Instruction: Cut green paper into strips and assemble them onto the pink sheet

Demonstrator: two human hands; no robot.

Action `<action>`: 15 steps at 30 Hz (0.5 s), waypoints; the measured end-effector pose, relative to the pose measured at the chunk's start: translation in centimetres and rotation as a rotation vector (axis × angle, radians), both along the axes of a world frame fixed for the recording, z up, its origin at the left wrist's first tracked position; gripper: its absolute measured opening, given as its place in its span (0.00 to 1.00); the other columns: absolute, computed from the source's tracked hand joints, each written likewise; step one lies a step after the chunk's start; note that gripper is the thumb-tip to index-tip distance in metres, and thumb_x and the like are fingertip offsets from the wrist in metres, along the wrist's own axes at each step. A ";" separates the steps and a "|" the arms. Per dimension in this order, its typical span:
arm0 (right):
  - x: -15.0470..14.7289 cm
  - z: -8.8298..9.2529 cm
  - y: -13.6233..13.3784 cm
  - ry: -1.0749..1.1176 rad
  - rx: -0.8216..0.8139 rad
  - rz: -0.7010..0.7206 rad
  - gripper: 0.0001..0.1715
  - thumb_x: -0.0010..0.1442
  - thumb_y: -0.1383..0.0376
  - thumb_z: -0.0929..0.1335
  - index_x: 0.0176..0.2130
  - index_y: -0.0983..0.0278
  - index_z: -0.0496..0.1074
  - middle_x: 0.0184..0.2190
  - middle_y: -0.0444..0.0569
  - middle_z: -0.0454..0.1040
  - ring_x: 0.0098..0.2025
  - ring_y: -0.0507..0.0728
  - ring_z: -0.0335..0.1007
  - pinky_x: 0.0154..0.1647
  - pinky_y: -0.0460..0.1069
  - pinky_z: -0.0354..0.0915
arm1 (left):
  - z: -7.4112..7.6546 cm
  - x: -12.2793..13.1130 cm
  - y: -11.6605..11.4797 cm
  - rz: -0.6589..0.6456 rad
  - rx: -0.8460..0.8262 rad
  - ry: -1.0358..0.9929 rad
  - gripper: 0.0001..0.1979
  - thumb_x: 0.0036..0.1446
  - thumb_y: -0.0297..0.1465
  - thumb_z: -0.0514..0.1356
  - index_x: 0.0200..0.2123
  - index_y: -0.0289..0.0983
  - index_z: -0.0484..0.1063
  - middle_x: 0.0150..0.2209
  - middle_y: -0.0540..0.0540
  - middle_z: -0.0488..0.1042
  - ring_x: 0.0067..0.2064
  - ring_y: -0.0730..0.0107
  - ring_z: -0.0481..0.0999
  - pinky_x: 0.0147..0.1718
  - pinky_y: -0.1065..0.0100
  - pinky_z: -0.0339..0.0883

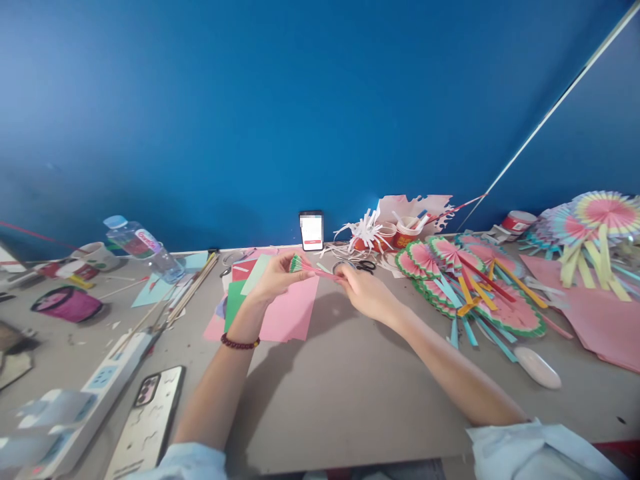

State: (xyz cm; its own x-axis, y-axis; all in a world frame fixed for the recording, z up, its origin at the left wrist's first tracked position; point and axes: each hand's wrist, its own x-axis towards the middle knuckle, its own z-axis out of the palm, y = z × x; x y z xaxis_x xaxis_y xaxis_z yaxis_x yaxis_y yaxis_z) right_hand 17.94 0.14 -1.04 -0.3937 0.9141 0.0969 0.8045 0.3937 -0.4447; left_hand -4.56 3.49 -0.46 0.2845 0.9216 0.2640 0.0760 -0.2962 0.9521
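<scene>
In front of me, both hands are closed on a narrow pleated paper fan [325,273], pink with a green edge. My left hand [274,277] pinches its green-edged end. Gripping the pink end is my right hand [361,288], with its fingertips partly hidden. A grey ring-shaped thing [344,268] shows right by the right fingers; I cannot tell whether it is held. Beneath and left of the hands lie pink paper sheets [290,312] and a green sheet [235,303]. Finished watermelon-patterned paper fans [510,310] are heaped to the right.
A phone [312,232] leans upright on the blue wall. Paper cups [407,233] and white strips [369,230] stand beside it. On the left are a tilted bottle [145,247], sticks [193,288], a power strip [100,387] and another phone [147,420]. A white mouse [537,367] lies at right.
</scene>
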 end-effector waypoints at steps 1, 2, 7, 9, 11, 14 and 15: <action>0.2 0.0 0.2 -0.008 -0.003 -0.007 0.14 0.71 0.65 0.57 0.48 0.63 0.68 0.40 0.52 0.78 0.37 0.57 0.72 0.31 0.46 0.54 | -0.4 -0.2 0.3 0.018 0.012 0.029 0.15 0.40 0.38 0.74 0.28 0.36 0.76 0.29 0.47 0.75 0.31 0.70 0.71 0.29 0.70 0.65; 0.3 0.0 0.4 -0.019 0.000 -0.011 0.14 0.70 0.65 0.57 0.46 0.63 0.69 0.39 0.52 0.78 0.37 0.57 0.72 0.31 0.46 0.54 | -0.6 -0.4 0.5 0.038 0.011 0.069 0.15 0.40 0.38 0.74 0.29 0.37 0.77 0.30 0.46 0.76 0.31 0.70 0.71 0.28 0.70 0.64; 1.2 -0.4 1.4 -0.073 0.110 -0.022 0.12 0.67 0.70 0.62 0.37 0.65 0.74 0.37 0.52 0.77 0.42 0.57 0.71 0.39 0.47 0.59 | -1.6 -0.3 0.7 0.109 -0.031 0.296 0.13 0.46 0.41 0.70 0.29 0.38 0.80 0.31 0.43 0.78 0.28 0.69 0.71 0.22 0.71 0.60; 1.5 -1.0 2.0 -0.079 0.168 0.002 0.12 0.66 0.70 0.63 0.36 0.66 0.76 0.39 0.54 0.77 0.46 0.58 0.70 0.44 0.48 0.60 | -2.3 -0.1 0.8 0.101 0.037 0.344 0.11 0.49 0.41 0.68 0.27 0.38 0.80 0.29 0.44 0.78 0.29 0.68 0.71 0.25 0.70 0.61; 1.9 -1.8 2.6 -0.092 0.167 0.030 0.10 0.65 0.68 0.65 0.36 0.66 0.77 0.41 0.55 0.76 0.48 0.59 0.70 0.45 0.48 0.62 | -3.3 0.0 1.1 0.113 0.131 0.405 0.10 0.50 0.39 0.67 0.25 0.39 0.78 0.28 0.45 0.77 0.30 0.68 0.71 0.29 0.69 0.62; 2.4 -3.2 3.4 -0.120 0.047 0.088 0.06 0.61 0.68 0.69 0.35 0.65 0.78 0.39 0.53 0.77 0.45 0.58 0.72 0.42 0.47 0.63 | -4.9 0.1 1.7 0.134 0.186 0.530 0.09 0.53 0.37 0.65 0.25 0.39 0.78 0.29 0.46 0.77 0.32 0.66 0.71 0.32 0.67 0.62; 2.5 -3.7 3.6 -0.123 0.014 0.098 0.05 0.60 0.68 0.70 0.36 0.64 0.79 0.39 0.52 0.77 0.44 0.58 0.72 0.40 0.46 0.63 | -5.4 0.1 1.8 0.142 0.196 0.572 0.09 0.55 0.36 0.64 0.26 0.39 0.77 0.29 0.46 0.77 0.33 0.66 0.71 0.32 0.67 0.62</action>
State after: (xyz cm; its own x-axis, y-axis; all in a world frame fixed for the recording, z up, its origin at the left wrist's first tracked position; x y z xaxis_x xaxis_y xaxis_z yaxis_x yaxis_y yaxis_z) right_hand 20.45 3.69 -4.77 -0.4906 0.8697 0.0547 0.8101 0.4783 -0.3389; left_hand -4.41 5.28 -5.84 0.3091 0.9107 0.2742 0.6098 -0.4110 0.6777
